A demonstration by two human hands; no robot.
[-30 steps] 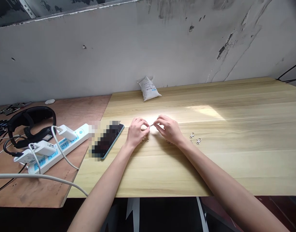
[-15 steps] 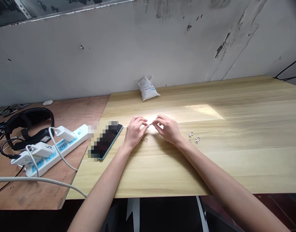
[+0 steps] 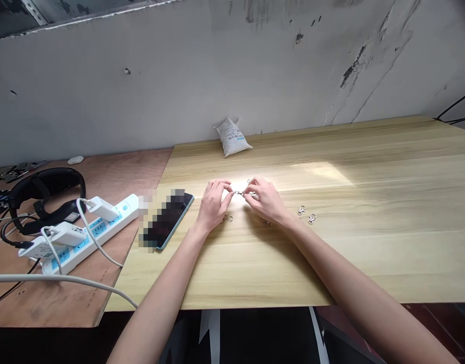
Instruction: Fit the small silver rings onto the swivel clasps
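Observation:
My left hand [image 3: 216,203] is closed in a pinch, thumb and forefinger at a small metal ring [image 3: 236,192]. My right hand [image 3: 266,199] pinches a silver swivel clasp [image 3: 241,193], whose end meets that ring between my fingertips. How the two are joined is too small to tell. Loose split rings [image 3: 230,218] lie beside my left wrist. Under my right hand more metal pieces [image 3: 265,221] show partly. Two snap clasps, an upper clasp [image 3: 301,210] and a lower clasp [image 3: 312,219], lie to the right of my right wrist.
A phone [image 3: 175,217] lies left of my left hand. Further left are a white power strip [image 3: 122,210] with chargers, cables and a black headset [image 3: 46,194] on a reddish board. A white plastic packet [image 3: 232,139] stands by the wall.
My fingertips have drawn slightly apart, so more of the ring and clasp shows between them. The view has shifted a little.

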